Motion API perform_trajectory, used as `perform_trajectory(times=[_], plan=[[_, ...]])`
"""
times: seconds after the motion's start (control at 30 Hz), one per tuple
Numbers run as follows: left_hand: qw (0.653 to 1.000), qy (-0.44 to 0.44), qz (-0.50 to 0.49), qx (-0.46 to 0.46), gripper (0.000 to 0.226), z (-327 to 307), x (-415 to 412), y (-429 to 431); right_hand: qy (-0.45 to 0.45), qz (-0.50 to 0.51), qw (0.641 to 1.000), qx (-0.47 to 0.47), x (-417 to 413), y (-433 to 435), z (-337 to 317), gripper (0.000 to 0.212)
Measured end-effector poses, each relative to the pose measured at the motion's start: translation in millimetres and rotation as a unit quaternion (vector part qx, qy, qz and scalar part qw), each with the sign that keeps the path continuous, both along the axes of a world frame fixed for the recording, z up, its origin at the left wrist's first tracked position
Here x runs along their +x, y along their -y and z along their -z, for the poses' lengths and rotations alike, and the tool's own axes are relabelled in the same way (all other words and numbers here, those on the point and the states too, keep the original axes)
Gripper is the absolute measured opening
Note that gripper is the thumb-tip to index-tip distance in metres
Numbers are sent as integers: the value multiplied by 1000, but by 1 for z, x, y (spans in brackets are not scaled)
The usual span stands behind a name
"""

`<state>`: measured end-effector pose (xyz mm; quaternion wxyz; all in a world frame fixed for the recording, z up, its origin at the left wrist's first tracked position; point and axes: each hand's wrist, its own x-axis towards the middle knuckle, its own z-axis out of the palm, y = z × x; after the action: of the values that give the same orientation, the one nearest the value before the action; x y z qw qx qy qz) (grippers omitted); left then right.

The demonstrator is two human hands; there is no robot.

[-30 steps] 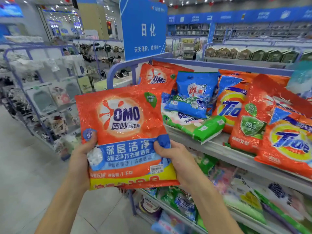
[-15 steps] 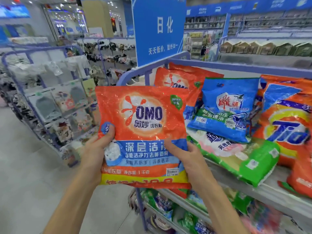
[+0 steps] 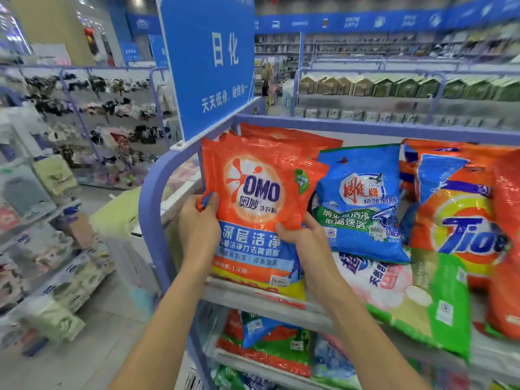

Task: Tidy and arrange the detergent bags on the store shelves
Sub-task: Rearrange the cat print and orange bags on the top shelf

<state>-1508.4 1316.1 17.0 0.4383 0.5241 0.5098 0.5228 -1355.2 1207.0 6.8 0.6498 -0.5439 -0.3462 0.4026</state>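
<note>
The fingers of both hands are vanishing behind the OMO bag (image 3: 259, 198), with only the thumbs showing. The left hand (image 3: 198, 229) and right hand (image 3: 306, 243) are gripping its side edges, holding it upright at the top shelf's (image 3: 267, 302) left end. Another orange bag is covering the end of the Tide bag's (image 3: 461, 220) logo. The sign (image 3: 208, 60) overhead is reading 日化.

Bright shop aisle, blurred at the edges.
A blue sign (image 3: 208, 60) with white characters stands on the lilac shelf frame (image 3: 152, 198). The pale grey floor (image 3: 118, 339) lies left, with racks of small goods (image 3: 92, 114) beyond. A blue banner (image 3: 365, 22) runs above the far shelves (image 3: 394, 88).
</note>
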Motion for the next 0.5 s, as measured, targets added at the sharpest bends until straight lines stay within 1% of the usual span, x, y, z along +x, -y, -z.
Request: perform_trajectory(times=[0.03, 0.1, 0.17, 0.2, 0.23, 0.27, 0.33, 0.37, 0.4, 0.5], plan=[[1000, 7, -20, -9, 24, 4, -2, -2, -5, 0, 1000, -2, -4, -4, 1, 29], [999, 22, -38, -6, 23, 9, -7, -4, -4, 26, 1000, -14, -12, -11, 4, 30], [999, 25, -28, 6, 30, 6, -9, -9, -15, 56, 998, -20, -16, -17, 5, 22], [999, 30, -25, 12, 35, 5, -10, -12, -20, 72, 997, -15, -17, -18, 6, 13], [999, 38, -25, 15, 37, 5, -8, -15, -19, 84, 996, -9, -18, -20, 4, 11], [998, 46, -27, 22, 37, 3, -7, -16, -11, 95, 995, -8, -18, -22, 2, 32], [996, 71, -44, 30, 36, 1, -7, -12, 2, 102, 995, -23, -17, -25, -2, 83], [994, 87, -48, 34, 37, 0, -6, -10, 13, 104, 994, -27, -15, -26, -3, 94], [993, 97, -51, 39, 38, -1, -5, -9, 27, 109, 993, -18, -14, -26, -4, 91], [989, 125, -68, 29, 37, -7, -1, -6, 59, 165, 984, 19, -7, -28, -12, 60]])
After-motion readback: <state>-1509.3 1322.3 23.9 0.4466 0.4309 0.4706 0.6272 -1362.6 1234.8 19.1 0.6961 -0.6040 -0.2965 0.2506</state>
